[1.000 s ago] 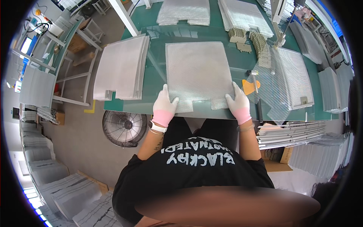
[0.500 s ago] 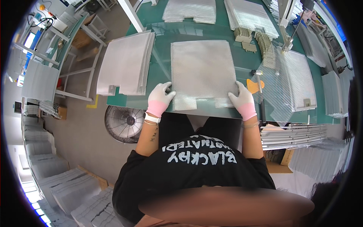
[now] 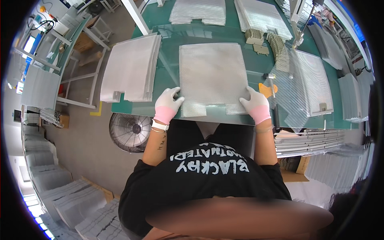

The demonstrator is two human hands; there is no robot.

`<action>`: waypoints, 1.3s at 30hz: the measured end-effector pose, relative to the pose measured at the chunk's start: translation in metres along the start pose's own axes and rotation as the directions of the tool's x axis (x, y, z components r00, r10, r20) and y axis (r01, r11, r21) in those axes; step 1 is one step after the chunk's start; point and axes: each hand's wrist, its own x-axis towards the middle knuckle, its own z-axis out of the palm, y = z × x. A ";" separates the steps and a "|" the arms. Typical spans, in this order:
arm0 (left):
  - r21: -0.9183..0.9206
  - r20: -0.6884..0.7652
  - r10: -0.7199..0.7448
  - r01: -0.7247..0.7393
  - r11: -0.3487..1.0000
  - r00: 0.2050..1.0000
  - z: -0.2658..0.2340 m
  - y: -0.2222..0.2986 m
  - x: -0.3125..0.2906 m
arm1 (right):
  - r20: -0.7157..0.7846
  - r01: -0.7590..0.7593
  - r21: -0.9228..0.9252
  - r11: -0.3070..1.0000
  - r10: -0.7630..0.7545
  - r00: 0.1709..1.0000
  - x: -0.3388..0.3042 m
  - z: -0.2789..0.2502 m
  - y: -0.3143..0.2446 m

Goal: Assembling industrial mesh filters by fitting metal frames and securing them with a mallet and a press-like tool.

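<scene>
A silvery mesh sheet (image 3: 214,76) with a notch in its near edge lies flat on the green table in front of me. My left hand (image 3: 169,105), in a white glove with a pink cuff, holds the sheet's left edge close to the near corner, fingers curled and thumb at the rim. At the opposite edge my right hand (image 3: 256,105), gloved the same way, has its thumb on the mesh and its fingers along the side. Fingertips under the edges are hidden.
A stack of pale notched sheets (image 3: 130,68) stands left. Further mesh stacks (image 3: 198,11) lie at the back. Beige plastic parts (image 3: 279,52), an orange scraper (image 3: 265,90), a black-handled hammer (image 3: 276,114) and loose mesh (image 3: 294,88) are on the right. A fan (image 3: 132,132) stands below the table (image 3: 168,34).
The view has shifted slightly. Both hands stay at the mesh sheet's side edges, and the sheet lies in nearly the same place.
</scene>
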 end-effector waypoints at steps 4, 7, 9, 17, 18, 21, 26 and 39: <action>0.007 0.028 -0.008 0.007 1.000 1.000 -0.004 0.004 0.001 | -0.042 0.145 0.092 0.985 -0.142 0.989 0.013 0.000 0.034; 0.044 0.031 -0.011 0.010 0.999 0.999 -0.002 0.000 0.002 | 0.195 0.082 0.176 0.981 -0.116 0.974 0.020 -0.016 0.034; 0.036 0.027 -0.012 0.011 0.999 1.000 -0.001 -0.002 0.002 | 0.196 0.082 0.107 0.991 -0.102 0.975 0.019 -0.023 0.022; 0.023 0.018 0.014 -0.014 1.000 1.000 0.002 -0.007 0.004 | 0.173 0.062 -0.140 0.988 -0.037 0.984 0.019 -0.025 0.002; 0.038 0.009 0.026 -0.026 0.999 1.000 0.003 -0.008 0.004 | 0.143 0.014 -0.218 0.976 0.017 0.990 0.018 -0.027 -0.002; 0.059 -0.033 0.053 -0.051 0.997 0.998 0.006 -0.007 0.003 | 0.131 -0.027 -0.260 0.965 0.063 0.989 0.017 -0.029 0.002; 0.255 -0.159 0.166 -0.122 0.959 0.973 0.019 -0.004 -0.001 | 0.166 0.018 -0.098 0.995 -0.002 0.986 0.015 -0.010 0.023; -0.753 -0.087 -0.167 0.045 0.656 0.982 0.011 0.016 0.004 | -0.258 0.193 0.245 0.950 -0.128 0.958 -0.004 0.018 0.018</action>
